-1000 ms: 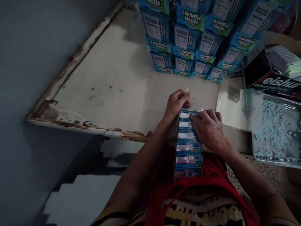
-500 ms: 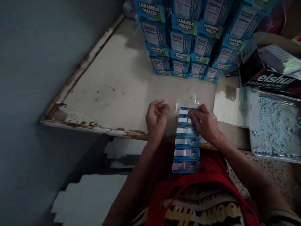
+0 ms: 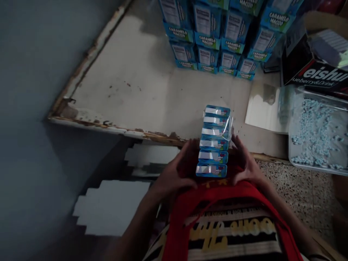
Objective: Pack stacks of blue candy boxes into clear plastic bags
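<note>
A row of six blue packs lies lengthwise in front of the person, its far end over the table and its near end past the table edge, above the red apron; what bears the near end is hidden beneath it. Clear film shows by its glints around the farther packs, but how far it reaches toward the nearer ones is hard to make out. Pale bands of glare cover much of each pack's face, leaving only scraps of lettering. The left hand and the right hand flank the nearer half, each with thumb and fingers spread wide and gripping nothing visible; the left fingertips are dim, and whether either hand touches the packs or the film cannot be told. Beyond stand stacked blue boxes reading "Caramelo Macizo", their upper tiers cut off by the top edge. To the right, a pale sheet runs up to a clear tray, partly cut off, holding small light-blue pieces too fine to identify. Behind it, a black box is cropped at the right edge, its wording incomplete.
</note>
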Available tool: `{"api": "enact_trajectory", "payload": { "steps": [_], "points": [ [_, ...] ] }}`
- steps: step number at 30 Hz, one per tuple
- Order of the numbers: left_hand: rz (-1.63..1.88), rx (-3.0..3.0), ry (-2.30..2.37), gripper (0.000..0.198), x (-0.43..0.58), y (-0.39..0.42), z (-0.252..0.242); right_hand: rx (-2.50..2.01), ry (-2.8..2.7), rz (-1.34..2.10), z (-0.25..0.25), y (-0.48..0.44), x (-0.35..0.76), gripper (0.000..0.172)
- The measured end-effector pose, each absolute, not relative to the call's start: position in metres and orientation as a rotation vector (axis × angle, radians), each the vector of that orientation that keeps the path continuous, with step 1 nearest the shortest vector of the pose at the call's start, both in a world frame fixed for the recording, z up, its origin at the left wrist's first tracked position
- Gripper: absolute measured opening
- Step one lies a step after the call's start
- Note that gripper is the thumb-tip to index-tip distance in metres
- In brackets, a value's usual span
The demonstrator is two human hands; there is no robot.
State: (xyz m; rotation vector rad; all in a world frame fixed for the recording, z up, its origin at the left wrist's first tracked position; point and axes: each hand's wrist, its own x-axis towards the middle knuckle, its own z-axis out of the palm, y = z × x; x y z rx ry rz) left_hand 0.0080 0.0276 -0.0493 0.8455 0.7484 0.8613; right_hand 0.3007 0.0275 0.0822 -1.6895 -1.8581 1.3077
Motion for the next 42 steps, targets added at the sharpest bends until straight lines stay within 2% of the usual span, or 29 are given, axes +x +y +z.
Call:
{"api": "enact_trajectory", "payload": {
  "steps": [4, 8, 12, 16, 20, 25, 28, 29, 31, 34, 35, 38, 40, 42],
  "points": [
    [0.753, 1.147, 1.039, 0.132, 0.022, 0.025, -0.056, -1.776, -1.999, 1.206, 0.078, 0.007, 0.285, 0.139],
    [0.799, 1.127, 1.120, 0.091, 0.048, 0.025, -0.043, -1.831, -1.970, 0.986, 0.059, -0.001, 0.260, 0.115],
    [0.817, 0.994, 1.118, 0.094, 0.053, 0.025, -0.028, -1.891, -1.728, 0.969, 0.052, 0.001, 0.252, 0.100],
    [0.865, 0.859, 1.115, 0.084, 0.053, 0.026, -0.024, -1.912, -1.584, 1.037, 0.054, 0.007, 0.257, 0.096],
    [1.007, 0.770, 1.224, 0.078, 0.067, 0.028, -0.024, -1.893, -1.480, 0.984, 0.050, 0.016, 0.254, 0.082],
    [1.165, 0.701, 1.265, 0.083, 0.077, 0.038, -0.021, -1.993, -1.472, 0.841, 0.062, 0.041, 0.247, 0.061],
    [1.103, 0.797, 1.273, 0.073, 0.067, 0.044, -0.021, -1.987, -1.547, 0.958, 0.078, 0.054, 0.256, 0.062],
    [1.072, 0.819, 1.249, 0.073, 0.062, 0.045, -0.022, -1.962, -1.527, 1.042, 0.083, 0.056, 0.262, 0.062],
    [1.050, 0.855, 1.205, 0.090, 0.053, 0.044, -0.024, -1.889, -1.476, 1.076, 0.089, 0.057, 0.273, 0.049],
    [1.162, 0.929, 1.184, 0.124, 0.053, 0.041, -0.029, -1.738, -1.590, 0.720, 0.083, 0.053, 0.282, 0.016],
    [1.208, 0.948, 1.171, 0.131, 0.057, 0.039, -0.031, -1.684, -1.658, 0.599, 0.077, 0.052, 0.282, 0.013],
    [1.272, 0.987, 1.149, 0.147, 0.078, 0.034, -0.031, -1.596, -1.824, 0.399, 0.056, 0.051, 0.274, 0.025],
    [1.286, 1.048, 1.211, 0.149, 0.091, 0.033, -0.025, -1.585, -1.884, 0.339, 0.043, 0.053, 0.268, 0.026],
    [1.316, 1.110, 1.316, 0.139, 0.099, 0.033, -0.017, -1.576, -1.909, 0.311, 0.035, 0.058, 0.264, 0.023]
  ]
}}
